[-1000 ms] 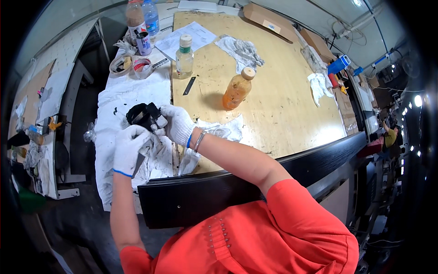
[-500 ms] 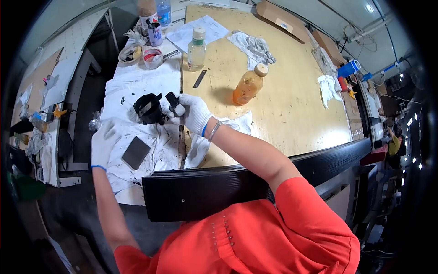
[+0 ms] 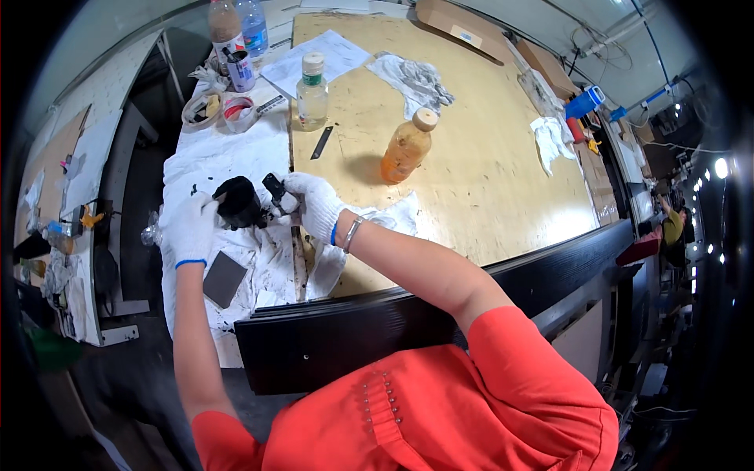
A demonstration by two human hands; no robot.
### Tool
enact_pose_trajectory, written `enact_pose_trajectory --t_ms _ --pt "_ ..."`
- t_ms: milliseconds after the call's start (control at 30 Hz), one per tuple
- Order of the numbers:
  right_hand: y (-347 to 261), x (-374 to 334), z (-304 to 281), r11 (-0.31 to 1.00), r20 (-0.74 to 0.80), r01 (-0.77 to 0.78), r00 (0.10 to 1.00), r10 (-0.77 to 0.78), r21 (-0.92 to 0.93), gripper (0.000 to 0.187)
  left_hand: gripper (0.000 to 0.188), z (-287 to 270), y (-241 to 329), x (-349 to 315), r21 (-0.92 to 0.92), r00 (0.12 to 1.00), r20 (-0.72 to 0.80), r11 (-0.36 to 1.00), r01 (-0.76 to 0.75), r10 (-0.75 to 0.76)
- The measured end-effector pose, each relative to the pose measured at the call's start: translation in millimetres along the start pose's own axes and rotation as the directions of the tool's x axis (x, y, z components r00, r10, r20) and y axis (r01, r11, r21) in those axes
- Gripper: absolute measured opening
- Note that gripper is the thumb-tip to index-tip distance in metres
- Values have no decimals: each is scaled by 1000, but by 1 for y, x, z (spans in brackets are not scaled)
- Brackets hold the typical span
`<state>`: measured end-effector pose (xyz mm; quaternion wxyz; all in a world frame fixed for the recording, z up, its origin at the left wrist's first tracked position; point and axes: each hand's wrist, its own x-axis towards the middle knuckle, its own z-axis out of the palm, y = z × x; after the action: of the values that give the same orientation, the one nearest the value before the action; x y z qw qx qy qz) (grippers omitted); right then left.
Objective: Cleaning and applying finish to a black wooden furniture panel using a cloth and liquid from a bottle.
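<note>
My left hand (image 3: pixel 188 228), in a white knit glove with a blue cuff, has its fingers closed at the left rim of a black-stained cup (image 3: pixel 239 206). Dark paint-like stuff coats the cup. In my gloved right hand (image 3: pixel 316 208), a small black block-shaped thing (image 3: pixel 274 187) is pinched just right of the cup; its exact kind does not show. Below the cup lies a flat dark grey rectangular pad (image 3: pixel 225 280) on a stained white cloth (image 3: pixel 188 161). A long black board (image 3: pixel 314 342) lies across the table's near edge, in front of me.
An orange-filled bottle (image 3: pixel 408 147) stands on the yellowish tabletop (image 3: pixel 487 173). Behind are a clear bottle (image 3: pixel 312 93), a blade (image 3: pixel 322 142), tape rolls (image 3: pixel 238 114), papers (image 3: pixel 334 56) and a crumpled rag (image 3: pixel 414 81). Another person (image 3: pixel 672 226) is far off at right.
My left hand has moved right and up from beside the cup to its rim, its fingers closing there. The right hand still holds the black thing by the cup. The whole view has shifted slightly.
</note>
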<state>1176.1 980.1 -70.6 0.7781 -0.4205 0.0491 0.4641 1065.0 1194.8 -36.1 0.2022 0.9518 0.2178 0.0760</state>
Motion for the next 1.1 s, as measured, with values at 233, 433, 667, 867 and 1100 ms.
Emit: enact_pose_trajectory --t_ms 233,433,667,867,1100 --pt "14 6 18 981 -142 30 988 -58 -192 14 27 26 -22 21 383 977 52 899 -212 208" --pt "23 20 19 992 -186 21 982 -43 -124 13 22 13 -26 14 27 992 -91 996 -88 90" --pt "21 29 36 997 -61 16 998 -20 -77 6 17 15 -53 -2 -697 913 119 622 357 -391" --pt "39 29 57 1000 -27 -22 999 22 11 8 14 31 -84 -20 -862 873 219 332 383 -437" --pt "39 31 58 997 -110 7 994 0 71 17 7 20 -23 -44 -486 924 -366 869 -87 -113"
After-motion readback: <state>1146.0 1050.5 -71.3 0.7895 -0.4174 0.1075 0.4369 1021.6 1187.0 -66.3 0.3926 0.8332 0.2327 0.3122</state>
